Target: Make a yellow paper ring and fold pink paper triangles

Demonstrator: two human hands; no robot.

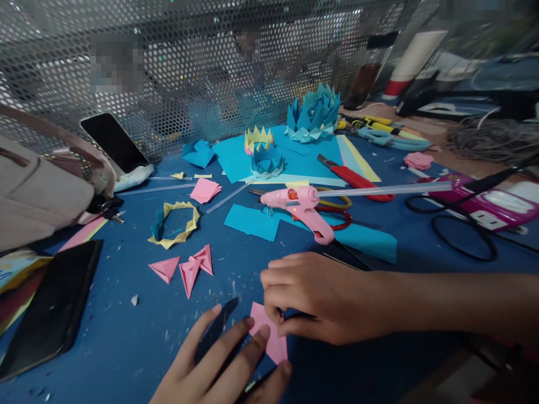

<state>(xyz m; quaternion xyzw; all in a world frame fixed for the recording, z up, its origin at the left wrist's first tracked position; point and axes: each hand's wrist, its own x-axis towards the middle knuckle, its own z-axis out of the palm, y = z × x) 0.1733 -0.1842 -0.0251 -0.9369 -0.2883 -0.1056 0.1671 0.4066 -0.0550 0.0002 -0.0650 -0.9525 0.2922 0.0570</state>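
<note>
A piece of pink paper [274, 343] lies on the blue table [138, 342] at the bottom middle. My left hand [229, 359] rests over its left side with fingers spread, fingertips on the paper. Curled at the paper's upper right edge, my right hand [315, 297] has thumb and fingers closed on it. Folded pink triangles [189, 275] lie to the left, below a yellow and blue folded ring [174, 225]. Just beyond my right hand is a pink glue gun [301, 205] with a clear glue stick in its back.
Behind stand blue paper flowers [314, 115] before a perforated metal screen [177, 73]. Scissors, a red cutter [357, 180], pliers and cables lie right. Phones [50, 308] and a pale bag [37, 191] are left. Pink squares [205, 191] and blue sheets [252, 221] lie mid-table.
</note>
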